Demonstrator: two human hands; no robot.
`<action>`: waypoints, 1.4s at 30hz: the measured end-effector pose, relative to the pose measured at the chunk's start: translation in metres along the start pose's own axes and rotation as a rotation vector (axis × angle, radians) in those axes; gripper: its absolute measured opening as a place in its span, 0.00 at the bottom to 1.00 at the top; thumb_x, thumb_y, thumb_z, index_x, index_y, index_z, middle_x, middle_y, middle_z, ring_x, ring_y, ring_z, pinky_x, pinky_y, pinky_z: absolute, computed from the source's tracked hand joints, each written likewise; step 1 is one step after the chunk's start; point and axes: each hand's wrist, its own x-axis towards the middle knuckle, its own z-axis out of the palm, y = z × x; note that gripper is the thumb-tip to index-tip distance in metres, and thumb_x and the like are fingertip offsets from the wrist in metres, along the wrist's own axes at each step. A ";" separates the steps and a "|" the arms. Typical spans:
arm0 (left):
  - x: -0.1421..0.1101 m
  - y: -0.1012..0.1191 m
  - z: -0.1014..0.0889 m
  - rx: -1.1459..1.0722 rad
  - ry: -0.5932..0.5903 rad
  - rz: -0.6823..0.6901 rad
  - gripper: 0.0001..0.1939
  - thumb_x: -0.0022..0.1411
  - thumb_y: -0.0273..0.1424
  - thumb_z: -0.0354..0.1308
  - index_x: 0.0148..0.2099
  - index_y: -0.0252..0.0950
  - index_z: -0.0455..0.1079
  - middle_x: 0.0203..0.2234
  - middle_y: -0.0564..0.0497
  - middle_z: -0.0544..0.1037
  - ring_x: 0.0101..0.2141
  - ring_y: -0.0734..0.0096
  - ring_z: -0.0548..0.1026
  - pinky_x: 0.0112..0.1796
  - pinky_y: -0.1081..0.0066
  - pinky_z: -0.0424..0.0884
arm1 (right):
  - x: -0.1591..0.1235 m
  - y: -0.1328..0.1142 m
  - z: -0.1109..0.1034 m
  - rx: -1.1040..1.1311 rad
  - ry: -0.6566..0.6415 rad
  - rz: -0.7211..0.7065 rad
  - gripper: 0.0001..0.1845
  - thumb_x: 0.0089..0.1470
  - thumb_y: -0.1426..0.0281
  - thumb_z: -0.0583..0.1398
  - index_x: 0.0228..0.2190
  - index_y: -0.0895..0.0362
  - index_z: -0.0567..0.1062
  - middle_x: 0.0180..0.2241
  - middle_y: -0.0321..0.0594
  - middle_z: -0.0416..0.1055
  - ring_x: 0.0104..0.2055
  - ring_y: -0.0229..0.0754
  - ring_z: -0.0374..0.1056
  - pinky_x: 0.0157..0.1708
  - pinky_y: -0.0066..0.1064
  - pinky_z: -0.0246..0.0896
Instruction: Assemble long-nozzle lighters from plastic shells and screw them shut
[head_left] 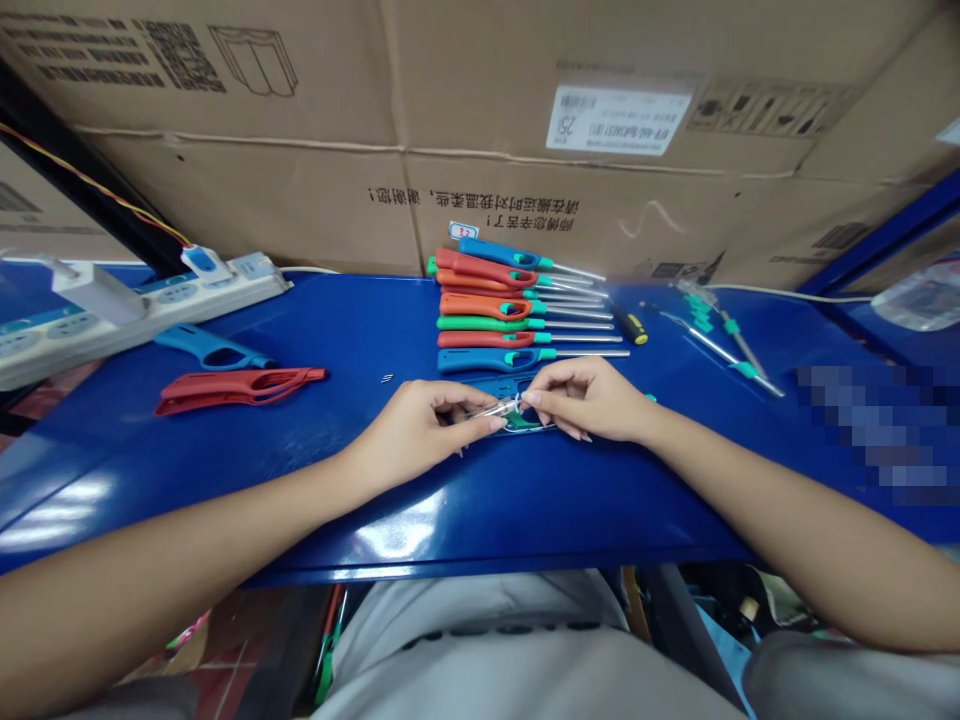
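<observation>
My left hand (424,425) and my right hand (585,400) meet over the middle of the blue table (315,470). Both pinch a small clear and metal lighter insert (504,407) between their fingertips. Under them lies an open blue lighter shell (517,392) with a green trigger piece. Just behind the hands sits a row of several finished long-nosed lighters (502,315) in red, orange, green and blue, their metal tubes pointing right.
Empty red (232,388) and blue (210,348) lighter shells lie at the left, near a white power strip (142,305). A screwdriver (630,325) and loose metal tubes with green ends (724,345) lie at the right. Cardboard boxes (480,150) wall off the back.
</observation>
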 end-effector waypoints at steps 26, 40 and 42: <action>-0.001 -0.002 0.003 -0.027 0.008 0.061 0.12 0.63 0.36 0.65 0.47 0.40 0.82 0.36 0.49 0.84 0.32 0.69 0.75 0.31 0.73 0.69 | -0.001 0.000 0.003 -0.002 0.013 -0.027 0.19 0.55 0.54 0.65 0.28 0.59 0.74 0.19 0.31 0.69 0.14 0.28 0.57 0.12 0.21 0.51; -0.001 -0.003 0.001 -0.010 0.000 0.083 0.12 0.63 0.36 0.66 0.48 0.40 0.82 0.32 0.50 0.81 0.30 0.72 0.72 0.30 0.73 0.65 | -0.001 -0.001 0.002 0.013 0.005 -0.036 0.16 0.56 0.59 0.65 0.28 0.59 0.75 0.19 0.30 0.68 0.13 0.28 0.57 0.12 0.21 0.50; -0.001 -0.002 0.001 -0.002 0.006 0.088 0.12 0.63 0.36 0.66 0.48 0.40 0.82 0.31 0.50 0.81 0.29 0.72 0.72 0.29 0.74 0.65 | -0.001 -0.001 0.002 0.010 0.008 -0.039 0.15 0.56 0.59 0.65 0.28 0.59 0.75 0.18 0.30 0.67 0.13 0.28 0.56 0.12 0.21 0.50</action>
